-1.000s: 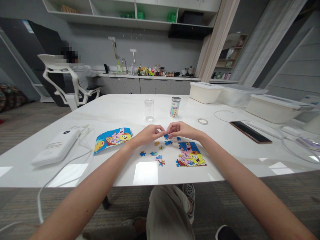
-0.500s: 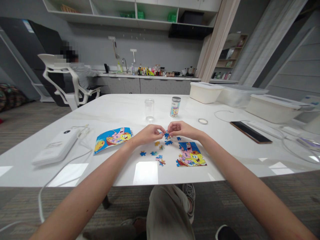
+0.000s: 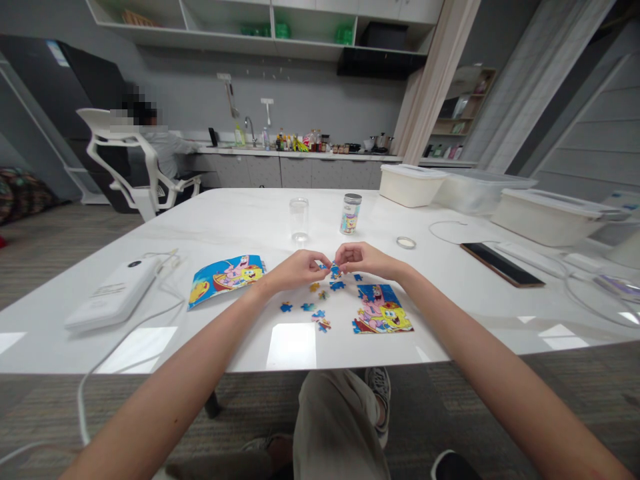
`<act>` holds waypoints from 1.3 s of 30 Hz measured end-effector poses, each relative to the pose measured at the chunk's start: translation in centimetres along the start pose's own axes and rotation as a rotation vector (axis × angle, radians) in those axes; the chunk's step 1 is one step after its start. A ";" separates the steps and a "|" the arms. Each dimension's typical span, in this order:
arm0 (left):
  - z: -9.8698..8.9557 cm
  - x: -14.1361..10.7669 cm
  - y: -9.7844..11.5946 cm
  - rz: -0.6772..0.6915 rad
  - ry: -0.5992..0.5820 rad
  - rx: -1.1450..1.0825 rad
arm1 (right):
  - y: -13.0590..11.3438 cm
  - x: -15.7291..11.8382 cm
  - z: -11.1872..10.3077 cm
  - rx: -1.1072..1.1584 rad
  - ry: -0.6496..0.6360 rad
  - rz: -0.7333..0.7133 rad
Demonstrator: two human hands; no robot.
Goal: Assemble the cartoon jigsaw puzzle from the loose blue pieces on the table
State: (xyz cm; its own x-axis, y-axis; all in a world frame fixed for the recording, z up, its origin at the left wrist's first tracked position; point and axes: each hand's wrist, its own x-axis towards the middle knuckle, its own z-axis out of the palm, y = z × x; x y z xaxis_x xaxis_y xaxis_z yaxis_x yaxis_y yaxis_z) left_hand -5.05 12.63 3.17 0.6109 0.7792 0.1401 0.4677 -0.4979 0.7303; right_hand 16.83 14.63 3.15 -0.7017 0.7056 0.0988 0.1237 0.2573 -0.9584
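With left hand (image 3: 306,269) and right hand (image 3: 364,259) we're seemingly pinching a small blue knobbed jigsaw piece (image 3: 335,271), probably fitting it; next is likely needing careful alignment. Colourful square-cornered puzzle section (image 3: 384,309) is lying at four o'clock.

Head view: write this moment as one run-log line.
left hand: close by small blue jigsaw piece, hold unclear | right hand: same piece, hold unclear | nearby: partly assembled multicoloured jigsaw, flat on glossy white table

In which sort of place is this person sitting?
It looks like a kitchen or pantry area, perhaps in an office: a curved tap and many bottles stand along the back counter, and a white swivel-type chair is at left.
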 end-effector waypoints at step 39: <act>0.8 0.0 -0.1 0.053 -0.081 0.036 | 0.4 0.4 0.5 -0.017 0.015 0.039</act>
State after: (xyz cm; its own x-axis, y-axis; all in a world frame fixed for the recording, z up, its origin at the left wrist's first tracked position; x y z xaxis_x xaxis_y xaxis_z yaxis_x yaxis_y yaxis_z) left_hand -4.61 12.33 2.61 0.6841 0.7191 0.1222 0.4554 -0.5519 0.6986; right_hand 16.27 14.64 2.65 -0.6852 0.7255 0.0654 0.1633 0.2405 -0.9568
